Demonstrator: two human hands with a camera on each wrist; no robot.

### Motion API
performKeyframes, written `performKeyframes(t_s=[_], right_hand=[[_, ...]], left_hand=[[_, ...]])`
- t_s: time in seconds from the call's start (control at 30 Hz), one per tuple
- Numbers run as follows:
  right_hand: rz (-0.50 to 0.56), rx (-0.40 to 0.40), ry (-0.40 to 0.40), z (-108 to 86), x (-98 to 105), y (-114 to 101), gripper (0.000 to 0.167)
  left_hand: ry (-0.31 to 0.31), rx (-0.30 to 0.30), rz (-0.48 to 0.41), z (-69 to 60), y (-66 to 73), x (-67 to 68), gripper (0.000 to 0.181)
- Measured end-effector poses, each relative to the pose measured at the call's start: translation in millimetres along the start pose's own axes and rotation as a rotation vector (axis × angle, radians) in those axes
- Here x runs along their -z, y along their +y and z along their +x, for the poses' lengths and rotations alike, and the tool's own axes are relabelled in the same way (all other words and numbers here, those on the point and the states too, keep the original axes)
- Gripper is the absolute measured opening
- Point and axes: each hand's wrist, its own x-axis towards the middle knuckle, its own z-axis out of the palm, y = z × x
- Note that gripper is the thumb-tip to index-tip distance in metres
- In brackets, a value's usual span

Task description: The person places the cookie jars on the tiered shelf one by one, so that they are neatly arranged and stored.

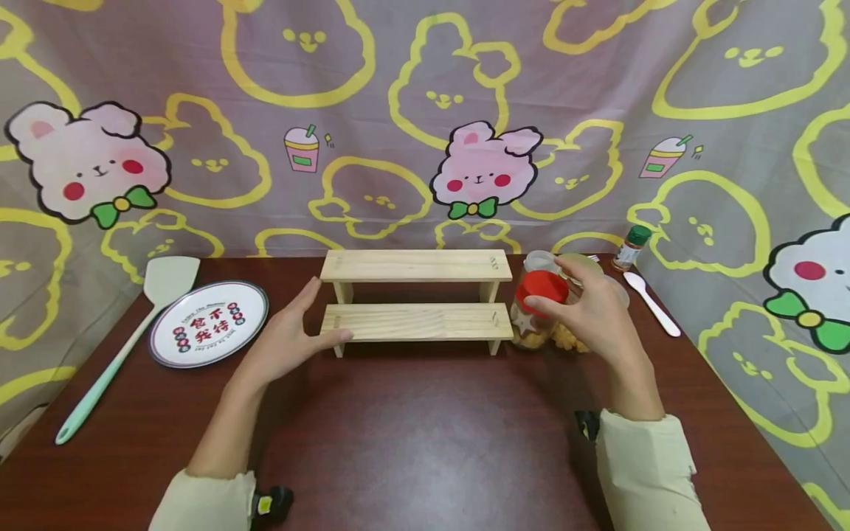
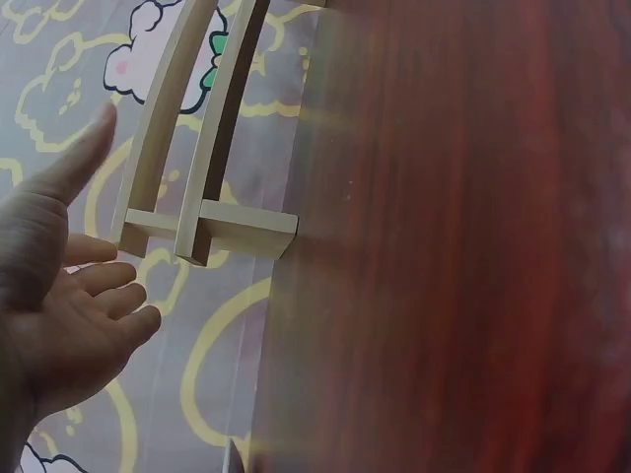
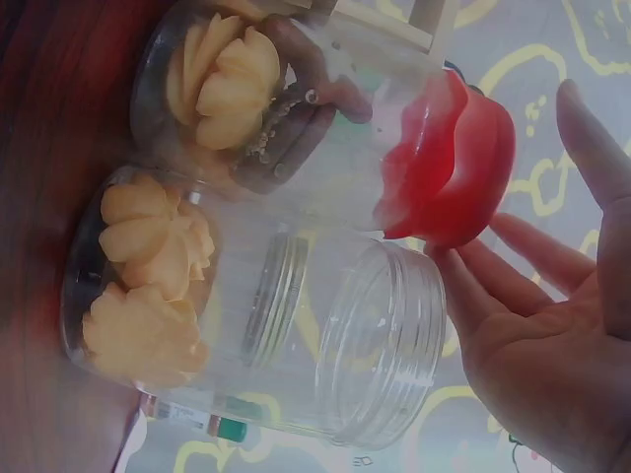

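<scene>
My right hand (image 1: 600, 313) is spread around the red lid (image 1: 543, 293) of a clear jar (image 1: 527, 324) holding cookies. In the right wrist view its thumb stands apart from the lid (image 3: 458, 163); the fingers pass close behind it, and contact is hard to tell. Beside that jar stands a lidless clear jar (image 3: 385, 345) with flower-shaped cookies (image 3: 148, 335). My left hand (image 1: 285, 339) holds nothing, fingers extended, near the left end of the two-tier wooden stand (image 1: 415, 322). Its thumb appears close to the lower step, though the left wrist view shows the hand apart from the stand (image 2: 202, 187).
A patterned plate (image 1: 209, 324) and a spatula (image 1: 119, 369) lie at the left, the plate's edge against the spatula. At the right are a green-capped small bottle (image 1: 629, 251) and a white utensil (image 1: 653, 304). A printed curtain (image 1: 372, 133) hangs behind the table (image 1: 425, 442).
</scene>
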Motion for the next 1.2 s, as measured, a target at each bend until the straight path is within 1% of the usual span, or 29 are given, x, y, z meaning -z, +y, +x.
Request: performKeyframes(t_s=[0.1,0.23,0.3,0.43,0.57,0.8,0.97,1.1,1.2], right_hand=[[-0.011,-0.002,-0.022,-0.4,1,1,0.072],[-0.067,-0.029,-0.067,-0.6,2,1,0.072],[-0.091,-0.025,-0.078,-0.5,1,2,0.068],[-0.126,0.002,-0.081,0.9,-1,3,0.062],[-0.14,-0.003,-0.062,1.8,-3,3,0.063],[-0.118,-0.017,-0.028,1.9,-4,3,0.061],[-0.075,-0.016,0.002,1.5,-4,4,0.059],[-0.039,-0.042,0.024,1.0,-5,5,0.061],[-0.006,-0.047,0.049,1.2,-6,4,0.061]], left_hand=[[-0.015,0.023,-0.005,0.1,-3.9,-0.5,0.114],[-0.042,0.043,-0.012,1.4,-9.2,-2.2,0.112],[-0.055,0.051,-0.017,2.3,-11.4,-4.0,0.11],[-0.072,0.055,-0.028,3.7,-13.6,-7.1,0.107],[-0.078,0.047,-0.048,4.7,-15.0,-9.1,0.103],[-0.075,0.037,-0.076,5.1,-16.8,-12.4,0.098],[-0.072,0.028,-0.105,4.9,-18.8,-14.4,0.092],[-0.066,0.019,-0.127,4.2,-20.4,-14.8,0.085],[-0.06,0.003,-0.141,4.4,-21.4,-14.9,0.081]])
